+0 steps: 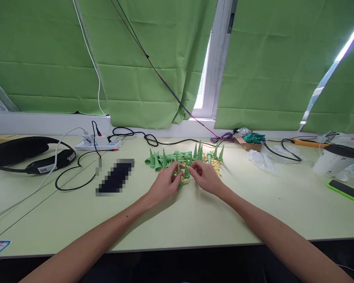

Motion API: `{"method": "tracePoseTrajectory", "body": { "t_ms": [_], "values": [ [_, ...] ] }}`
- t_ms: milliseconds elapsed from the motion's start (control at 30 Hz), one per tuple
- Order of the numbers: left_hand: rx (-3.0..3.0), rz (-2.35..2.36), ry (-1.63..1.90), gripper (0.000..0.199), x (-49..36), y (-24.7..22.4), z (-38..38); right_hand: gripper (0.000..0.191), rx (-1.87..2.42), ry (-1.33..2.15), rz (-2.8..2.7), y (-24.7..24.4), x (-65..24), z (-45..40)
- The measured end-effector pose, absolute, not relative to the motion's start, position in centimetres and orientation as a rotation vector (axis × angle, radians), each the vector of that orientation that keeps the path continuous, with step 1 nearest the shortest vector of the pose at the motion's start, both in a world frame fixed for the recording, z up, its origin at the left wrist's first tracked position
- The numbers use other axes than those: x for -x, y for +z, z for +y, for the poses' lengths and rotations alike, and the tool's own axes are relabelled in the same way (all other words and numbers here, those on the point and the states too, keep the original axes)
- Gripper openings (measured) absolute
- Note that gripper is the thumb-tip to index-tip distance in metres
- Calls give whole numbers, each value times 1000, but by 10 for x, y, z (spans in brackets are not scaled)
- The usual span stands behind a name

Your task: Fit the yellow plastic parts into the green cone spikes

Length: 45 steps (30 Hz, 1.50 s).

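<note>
Progress, left to right: your green cones (164,159) lie mid-table, some standing upright, others on their sides in a heap. Your left hand (166,181) is at the heap's near edge, fingers curled narrowly about the cones — you cannot tell whether one is held. Your right hand (208,177) has its fingertips close together near a small yellow piece; grip on it not confirmed. Plenty of loose yellow pieces (216,167) remain spread at the heap's right. Whether any standing cone is finished: cannot tell.

Surface and room: pale table (212,224); at your left a black headset (17,149), then a white power strip (98,144) with cables and a pixelated dark patch (116,179). Green curtains (144,86) hang behind, parted at a window frame (212,70). Rightward — an open cardboard box (249,146), clear plastic (261,162), a black-lidded cup (329,165) and a green-edged device (349,192).
</note>
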<state>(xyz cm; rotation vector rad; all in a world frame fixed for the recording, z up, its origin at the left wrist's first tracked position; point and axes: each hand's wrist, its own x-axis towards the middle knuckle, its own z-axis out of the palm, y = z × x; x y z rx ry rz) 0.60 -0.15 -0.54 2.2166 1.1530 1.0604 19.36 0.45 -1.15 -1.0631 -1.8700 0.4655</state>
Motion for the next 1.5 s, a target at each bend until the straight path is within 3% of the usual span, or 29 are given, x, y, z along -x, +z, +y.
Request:
{"method": "tracePoseTrajectory", "body": {
  "t_ms": [267, 567, 1500],
  "values": [
    [-2236, 1182, 914, 18, -6, -5, -3, 22, 1044, 535, -1890, -10, -193, 3],
    [-2253, 1186, 936, 26, -7, -6, -2, 22, 958, 566, -1945, -10, -193, 1],
    [-2291, 1179, 902, 23, -5, -9, 0, 11, 947, 659, -1880, -8, -193, -2]
  ]
}}
